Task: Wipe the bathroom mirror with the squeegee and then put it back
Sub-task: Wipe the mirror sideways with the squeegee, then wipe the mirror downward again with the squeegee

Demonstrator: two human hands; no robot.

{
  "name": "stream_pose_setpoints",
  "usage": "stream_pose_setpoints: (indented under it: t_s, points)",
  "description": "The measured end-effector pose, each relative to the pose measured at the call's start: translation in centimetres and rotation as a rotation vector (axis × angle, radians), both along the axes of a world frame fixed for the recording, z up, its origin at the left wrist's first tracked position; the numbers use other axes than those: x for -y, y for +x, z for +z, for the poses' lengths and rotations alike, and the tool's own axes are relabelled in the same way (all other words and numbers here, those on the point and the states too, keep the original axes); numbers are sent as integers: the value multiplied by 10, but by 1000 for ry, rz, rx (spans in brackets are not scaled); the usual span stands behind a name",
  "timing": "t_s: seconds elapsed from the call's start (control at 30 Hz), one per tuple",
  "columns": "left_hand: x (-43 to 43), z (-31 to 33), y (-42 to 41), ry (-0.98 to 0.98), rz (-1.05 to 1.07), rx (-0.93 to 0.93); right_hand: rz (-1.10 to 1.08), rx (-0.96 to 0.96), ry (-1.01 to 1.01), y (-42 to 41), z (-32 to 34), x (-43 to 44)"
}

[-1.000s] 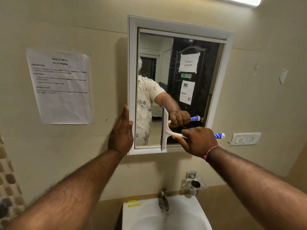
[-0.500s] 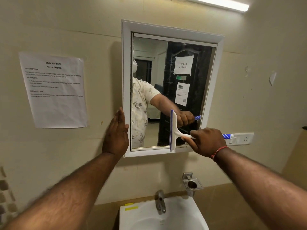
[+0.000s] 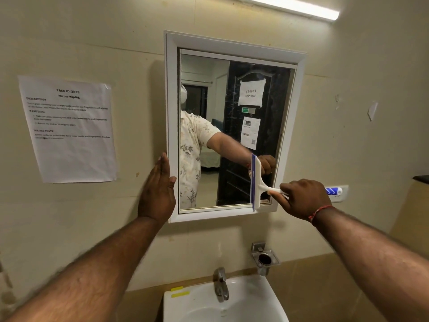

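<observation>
A white-framed mirror [image 3: 171,108] hangs on the beige wall above the sink. The squeegee [image 3: 256,182] is white with a blue blade and a blue-striped handle end. Its blade stands upright against the glass near the lower right corner, reaching down to the bottom frame. My right hand [image 3: 301,198] is closed around its handle, just right of the mirror's lower right corner. My left hand [image 3: 159,191] rests flat with fingers straight against the mirror's left frame near the bottom. The glass reflects a person in a patterned shirt and a dark door with papers.
A printed task sheet [image 3: 69,129] is taped to the wall on the left. Below the mirror are a white sink [image 3: 267,296] with a chrome tap [image 3: 220,284] and a metal holder [image 3: 264,257]. A wall switch plate [image 3: 341,194] sits behind the squeegee's handle end.
The squeegee and my right hand have slid rightwards across the lower glass toward the right frame. My left hand stays on the left frame. The view has shifted right.
</observation>
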State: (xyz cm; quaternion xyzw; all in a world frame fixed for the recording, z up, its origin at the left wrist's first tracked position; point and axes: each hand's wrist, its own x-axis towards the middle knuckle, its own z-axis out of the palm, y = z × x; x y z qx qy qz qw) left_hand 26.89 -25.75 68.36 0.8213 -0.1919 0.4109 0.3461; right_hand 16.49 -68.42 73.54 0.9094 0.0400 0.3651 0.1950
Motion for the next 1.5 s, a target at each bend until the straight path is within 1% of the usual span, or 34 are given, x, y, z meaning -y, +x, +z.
stream_pose_setpoints:
  t_s: [0.37,0.57,0.63,0.73,0.77,0.83,0.9,0.97,1.03,1.1,1.2,1.27,1.4,1.5]
  points:
    - [1,-3,-3,-5,5,-14,-89,-38,95,-8,-13,6]
    - [1,0,-13,-1,9,-65,-106,-45,280,-24,-26,-7]
    - [-3,2,-14,7,2,-44,-94,-6,410,-30,-31,-22]
    - [-14,11,-12,43,-29,-37,-41,56,718,-30,-23,-56]
    - [-17,19,-11,52,-40,-31,12,70,842,-28,-14,-73]
    - [-20,41,-10,51,-55,22,194,73,1106,-26,11,-111]
    - [-17,73,-5,26,-74,90,367,6,1346,-25,41,-147]
    - [-11,110,-3,11,-81,115,496,-80,1486,-22,73,-175]
    - [-6,149,-5,23,-71,145,599,-100,1506,-19,107,-196]
    - [-4,186,-9,59,-62,169,650,-67,1483,-16,140,-212]
    - [-9,235,-15,120,18,180,669,-18,1500,-8,181,-231]
    - [-12,254,-13,156,77,177,650,3,1529,1,198,-237]
    - [-17,257,-3,238,152,166,629,8,1581,17,215,-242]
    - [-15,244,2,232,152,148,627,37,1596,23,219,-245]
